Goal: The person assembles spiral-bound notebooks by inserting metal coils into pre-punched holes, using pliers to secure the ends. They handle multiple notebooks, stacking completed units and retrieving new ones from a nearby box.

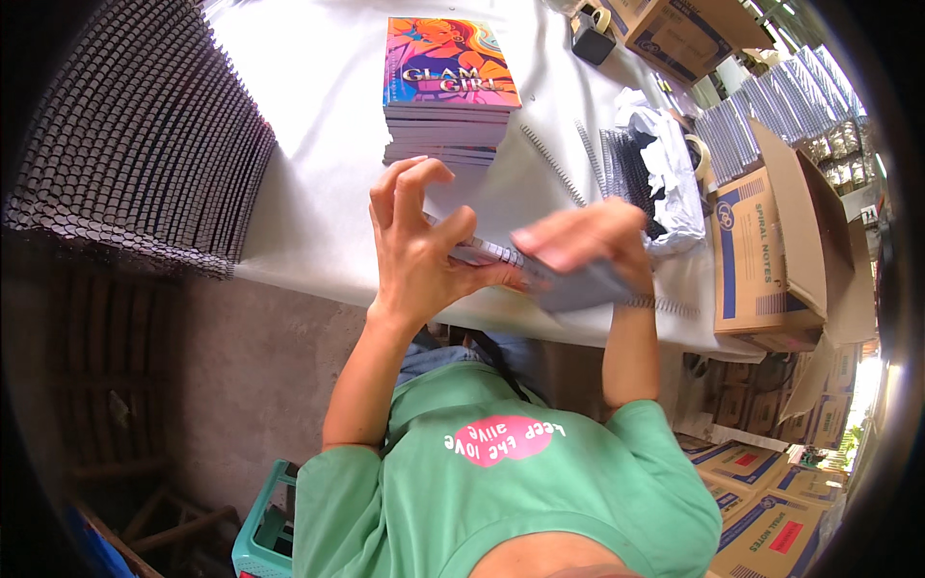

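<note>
Just above the table's near edge I hold a thin grey spiral notebook point(578, 287), tilted and partly blurred. My left hand point(414, 246) grips its left end, the thumb along the near side and the upper fingers curled above it. A loose wire coil point(670, 306) sticks out past the notebook's right end, beneath my right wrist. Over the notebook's right part is my right hand point(590, 236), its fingers smeared by motion, so their grip is unclear. Straight ahead stands a stack of colourful-covered notebooks point(448, 72).
A tall pile of black spiral-bound notebooks point(145, 144) fills the left side. Loose wire coils point(554, 164) lie near a white plastic bag point(674, 183). An open carton point(761, 250) stands at right, a tape dispenser point(591, 39) at back. A green stool point(258, 525) is below left.
</note>
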A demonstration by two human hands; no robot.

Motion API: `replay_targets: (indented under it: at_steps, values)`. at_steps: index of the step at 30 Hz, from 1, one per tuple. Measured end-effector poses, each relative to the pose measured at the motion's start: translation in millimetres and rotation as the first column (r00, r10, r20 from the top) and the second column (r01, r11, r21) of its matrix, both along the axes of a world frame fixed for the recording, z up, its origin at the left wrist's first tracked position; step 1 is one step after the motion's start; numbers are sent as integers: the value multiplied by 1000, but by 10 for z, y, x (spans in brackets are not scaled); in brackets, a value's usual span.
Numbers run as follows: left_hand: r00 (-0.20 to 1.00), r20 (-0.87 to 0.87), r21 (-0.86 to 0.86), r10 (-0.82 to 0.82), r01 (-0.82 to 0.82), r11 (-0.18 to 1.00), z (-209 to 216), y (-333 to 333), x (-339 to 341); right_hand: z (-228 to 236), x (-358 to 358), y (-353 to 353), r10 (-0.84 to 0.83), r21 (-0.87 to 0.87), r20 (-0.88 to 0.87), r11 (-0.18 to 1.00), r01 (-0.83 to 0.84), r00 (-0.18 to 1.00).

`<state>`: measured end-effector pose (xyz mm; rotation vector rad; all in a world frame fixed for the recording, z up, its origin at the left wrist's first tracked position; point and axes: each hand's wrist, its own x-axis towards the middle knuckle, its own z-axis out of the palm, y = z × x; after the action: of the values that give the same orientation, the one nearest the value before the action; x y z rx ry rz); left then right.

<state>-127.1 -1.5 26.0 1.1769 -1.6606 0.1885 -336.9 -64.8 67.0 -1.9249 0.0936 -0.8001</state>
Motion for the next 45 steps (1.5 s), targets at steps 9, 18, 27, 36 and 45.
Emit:
replay_targets:
  at_steps: [9, 18, 27, 36, 45]
  values:
    - [990, -138, 90, -39, 51, 995, -54, -26, 83, -251, 175, -191, -453, -176, -239, 890, 420, 859]
    - [890, -447, 126, -92, 165, 978, -183, -163, 138, -143, 205, -142, -126, 236, 236, 969, 69, 964]
    - [733, -657, 87, -178, 308, 947, -436, -178, 100, 26, 420, -115, -215, -72, -101, 975, 208, 972]
    - [736, -658, 103, -159, 297, 949, -425, -202, 135, 11, 460, -224, -300, -68, -150, 954, 293, 942]
    - [628, -752, 125, -201, 436, 891, -441, -135, 143, 28, 698, -64, -158, -100, 5, 982, 158, 987]
